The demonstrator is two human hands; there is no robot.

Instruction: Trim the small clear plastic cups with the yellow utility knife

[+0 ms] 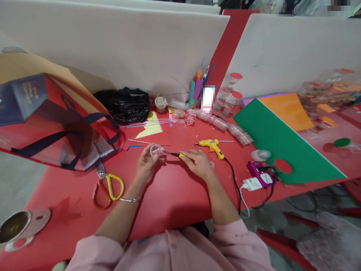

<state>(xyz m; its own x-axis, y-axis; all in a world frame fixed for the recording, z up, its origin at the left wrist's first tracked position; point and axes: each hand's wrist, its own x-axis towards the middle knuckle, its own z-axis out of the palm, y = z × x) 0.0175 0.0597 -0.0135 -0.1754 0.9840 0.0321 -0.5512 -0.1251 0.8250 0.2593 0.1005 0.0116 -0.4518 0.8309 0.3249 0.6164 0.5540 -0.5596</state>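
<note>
In my left hand point(146, 163) is a small clear plastic cup point(156, 150), tilted on its side, with the fingers closed around it. My right hand point(197, 162) pinches a slim yellow-and-black tool point(176, 154) whose narrow end points left and reaches the cup. Its exact kind and whether the tip touches the plastic I cannot make out. A yellow glue gun point(212, 146) lies just beyond my right hand, a cord trailing from it. Scissors point(108, 186) with one yellow and one red handle rest to the left of my left forearm.
Nested clear cups point(217, 122) run along the back, beside a pen holder point(194, 94). A green board point(282, 146) and a purple power strip point(261, 175) lie right. At left are a large bag point(56, 113), a black plastic bag point(124, 103) and a mug of dark drink point(17, 226).
</note>
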